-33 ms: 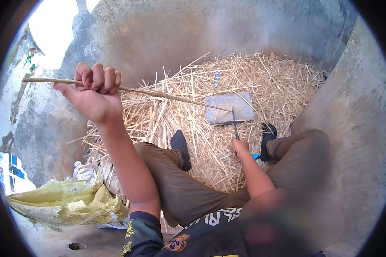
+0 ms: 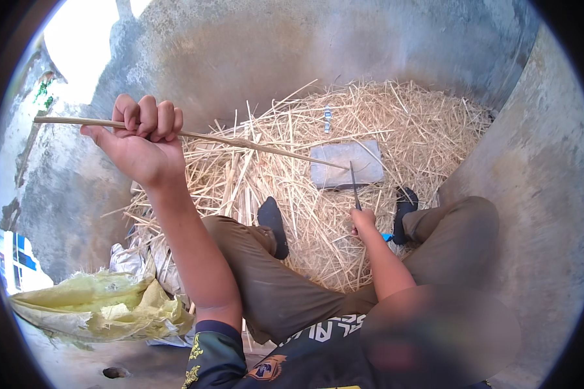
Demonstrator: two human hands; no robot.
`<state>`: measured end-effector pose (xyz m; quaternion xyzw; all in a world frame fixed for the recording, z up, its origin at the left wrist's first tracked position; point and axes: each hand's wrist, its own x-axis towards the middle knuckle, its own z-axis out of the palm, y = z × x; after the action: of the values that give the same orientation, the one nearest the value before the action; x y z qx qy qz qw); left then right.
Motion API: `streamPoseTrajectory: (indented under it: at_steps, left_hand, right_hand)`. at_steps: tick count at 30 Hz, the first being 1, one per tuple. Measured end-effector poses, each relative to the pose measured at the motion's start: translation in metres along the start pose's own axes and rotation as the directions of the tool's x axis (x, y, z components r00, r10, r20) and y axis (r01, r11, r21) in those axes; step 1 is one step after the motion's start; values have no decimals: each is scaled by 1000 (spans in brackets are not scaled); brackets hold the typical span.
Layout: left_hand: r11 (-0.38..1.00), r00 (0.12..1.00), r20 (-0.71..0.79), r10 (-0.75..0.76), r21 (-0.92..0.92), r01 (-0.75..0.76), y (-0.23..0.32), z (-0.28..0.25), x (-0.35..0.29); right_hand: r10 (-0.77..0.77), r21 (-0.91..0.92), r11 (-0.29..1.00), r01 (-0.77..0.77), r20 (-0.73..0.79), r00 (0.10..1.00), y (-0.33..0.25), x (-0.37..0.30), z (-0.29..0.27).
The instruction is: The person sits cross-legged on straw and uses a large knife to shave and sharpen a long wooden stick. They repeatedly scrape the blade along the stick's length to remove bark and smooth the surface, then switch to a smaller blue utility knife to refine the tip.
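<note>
My left hand point(image 2: 143, 139), raised at the left, is closed around a long, thin tan stick point(image 2: 259, 147). The stick slants down to the right, its far end over a grey rectangular block point(image 2: 368, 172) that lies on the straw. Low on the right, my right hand point(image 2: 363, 222) grips a knife point(image 2: 355, 187) by its handle, which the fingers mostly hide. Its narrow dark blade points away from me, and the tip is over the block beside the stick's end. Whether blade and stick touch, I cannot tell.
Loose straw and cut stalks point(image 2: 435, 129) cover the ground around the block. My feet in dark socks point(image 2: 274, 227) flank the work area. Concrete walls point(image 2: 344, 45) curve around the space. A torn yellowish sack point(image 2: 78, 314) lies at the left, and a small blue-and-white wrapper point(image 2: 327, 120) behind the block.
</note>
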<state>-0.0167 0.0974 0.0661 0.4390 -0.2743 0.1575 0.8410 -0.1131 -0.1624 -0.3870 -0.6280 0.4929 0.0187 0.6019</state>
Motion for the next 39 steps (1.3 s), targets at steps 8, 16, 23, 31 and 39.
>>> streamPoseTrajectory:
  at_steps: [8, 16, 23, 31, 39]
  left_hand:
    - [1000, 1000, 13, 1, 1, -1, 1, -9, -4]
    - [992, 987, -122, 106, 84, -96, -6, 0, 1]
    - [992, 986, -126, 107, 74, -98, -5, 4, 1]
    - [982, 948, -258, 189, 51, -183, -12, -3, -3]
    - [992, 971, -203, 123, 10, -124, -11, 6, -3]
  right_hand:
    - [-575, -147, 818, 555, -205, 792, -54, -53, 2]
    - [-287, -479, 853, 209, -96, 953, -4, -23, -2]
    - [-349, -309, 902, 301, -110, 931, -32, -27, -4]
    - [-553, -200, 797, 569, 137, 822, -68, -66, 8]
    - [-237, -283, 932, 227, 2, 972, 10, 3, -1]
